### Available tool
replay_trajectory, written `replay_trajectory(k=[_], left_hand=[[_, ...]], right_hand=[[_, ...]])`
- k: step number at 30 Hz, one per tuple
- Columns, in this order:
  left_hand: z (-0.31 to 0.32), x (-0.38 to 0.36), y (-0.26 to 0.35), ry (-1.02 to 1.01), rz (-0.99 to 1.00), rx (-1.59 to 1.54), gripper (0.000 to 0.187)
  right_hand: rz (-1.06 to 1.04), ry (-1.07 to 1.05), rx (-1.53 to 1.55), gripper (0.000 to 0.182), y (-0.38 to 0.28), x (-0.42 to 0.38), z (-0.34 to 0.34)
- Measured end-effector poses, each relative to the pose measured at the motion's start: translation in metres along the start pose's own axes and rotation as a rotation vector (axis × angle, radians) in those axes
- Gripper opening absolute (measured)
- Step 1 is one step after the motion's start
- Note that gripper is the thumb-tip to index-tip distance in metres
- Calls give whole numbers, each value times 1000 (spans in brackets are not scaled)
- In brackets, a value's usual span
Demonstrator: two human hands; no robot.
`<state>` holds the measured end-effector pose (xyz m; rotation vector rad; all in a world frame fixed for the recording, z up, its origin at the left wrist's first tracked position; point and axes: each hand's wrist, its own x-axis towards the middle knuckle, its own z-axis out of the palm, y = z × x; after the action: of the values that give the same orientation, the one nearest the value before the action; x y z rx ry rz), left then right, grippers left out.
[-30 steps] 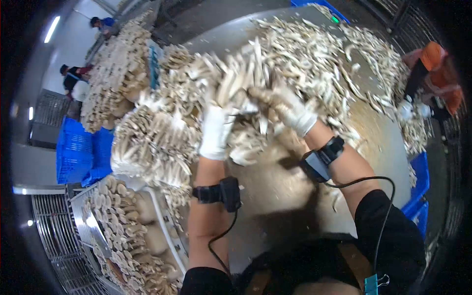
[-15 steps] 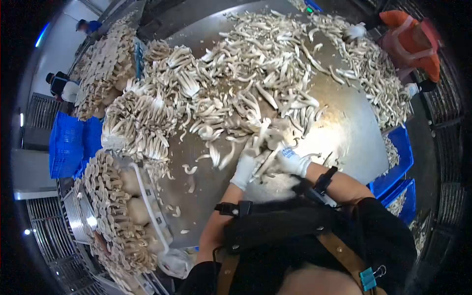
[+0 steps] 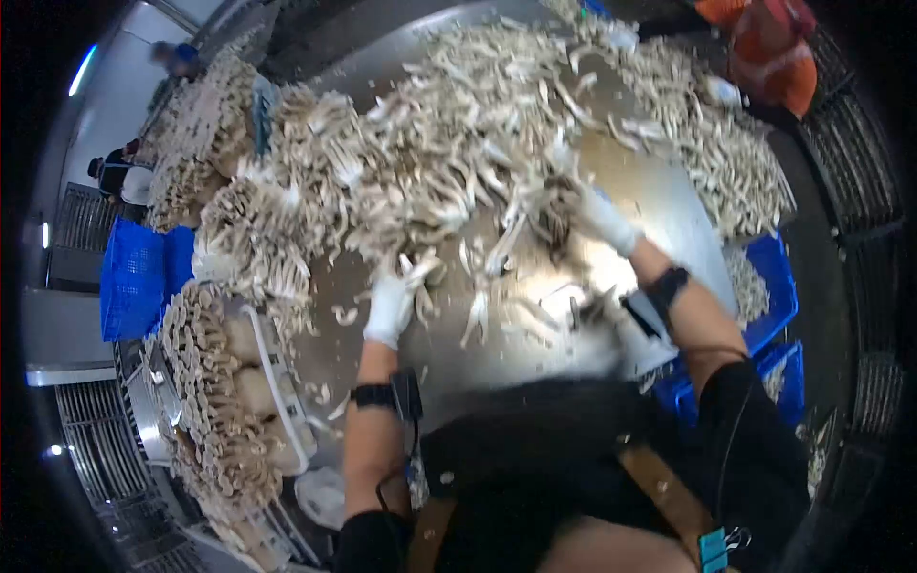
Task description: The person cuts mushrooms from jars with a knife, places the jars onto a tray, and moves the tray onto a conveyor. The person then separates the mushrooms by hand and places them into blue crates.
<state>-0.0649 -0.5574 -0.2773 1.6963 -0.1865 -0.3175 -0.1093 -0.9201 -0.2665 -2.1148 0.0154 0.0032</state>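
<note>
My left hand (image 3: 390, 304), in a white glove, is at the near edge of the mushroom pile, with its fingers round a small mushroom cluster (image 3: 420, 272). My right hand (image 3: 604, 215), also gloved in white, reaches to the right side of the pile. Its fingers are smeared by motion beside a dark-capped mushroom bunch (image 3: 557, 205), so its grip cannot be made out. Long pale mushrooms (image 3: 497, 86) cover much of the metal table (image 3: 669, 210). Some loose pieces (image 3: 478, 315) lie between my hands.
Mushroom clusters (image 3: 215, 382) stand in a white-rimmed crate at the left. A blue basket (image 3: 134, 277) is further left. Blue bins (image 3: 774, 277) with mushrooms are at the right. A person in orange (image 3: 774, 57) stands at the far right; others are at the far left.
My hands were close together at the middle and are now apart. The left has moved left, the right up and right. The person in orange has shifted toward the top edge.
</note>
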Motion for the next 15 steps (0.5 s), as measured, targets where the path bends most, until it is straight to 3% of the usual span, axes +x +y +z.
replay_trajectory(k=[2, 4, 5, 6, 8, 10, 11, 13, 15], left_hand=[[-6, -11, 25, -54, -375, -15, 53], [4, 9, 18, 148, -65, 576, 51], [11, 22, 15, 100, -97, 589, 56], [25, 39, 7, 51, -138, 600, 63], [56, 91, -25, 62, -424, 982, 75], [73, 128, -83, 286, -452, 966, 89], [80, 123, -54, 269, -432, 978, 95], [78, 122, -41, 216, -360, 921, 89], [68, 109, -50, 145, -283, 617, 78]], right_hand=[[126, -249, -266, 65, -7, 1, -11], [-86, -92, -578, 75, -29, -16, -3], [-30, -180, -702, 68, -38, -13, 14], [-227, -139, -687, 34, -48, -18, 39], [-415, -399, -689, 29, -29, -26, 118], [-1007, -255, -482, 32, -2, -38, 140], [-818, -340, -573, 34, 1, -21, 126], [-327, -427, -596, 36, 18, 16, 90], [-119, -324, -772, 34, 27, 36, 62]])
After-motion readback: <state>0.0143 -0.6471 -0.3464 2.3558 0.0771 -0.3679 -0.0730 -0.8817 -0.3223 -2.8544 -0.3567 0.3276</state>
